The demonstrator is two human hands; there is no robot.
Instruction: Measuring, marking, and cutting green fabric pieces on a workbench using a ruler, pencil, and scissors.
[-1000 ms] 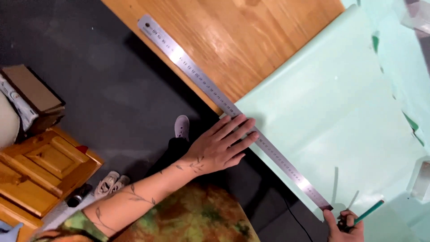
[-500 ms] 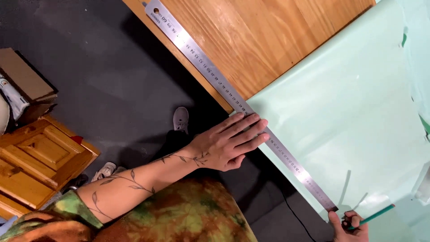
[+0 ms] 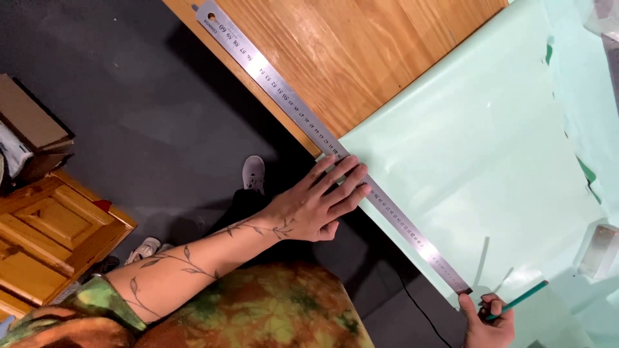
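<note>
Pressing my flat, open left hand [image 3: 316, 203] on the long steel ruler [image 3: 335, 149] pins it along the pale green sheet [image 3: 477, 161]; my right hand [image 3: 488, 320] grips a green pencil [image 3: 519, 299] at its near end.

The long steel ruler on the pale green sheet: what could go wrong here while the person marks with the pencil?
1. The left hand presses the long steel ruler only near its middle, so the end by the green pencil may pivot and the line may go crooked.
2. The pale green sheet looks glossy, so the ruler could slide on it.
3. The ruler lies along the edge of the wooden table; a push from the right hand might tip it off.
</note>
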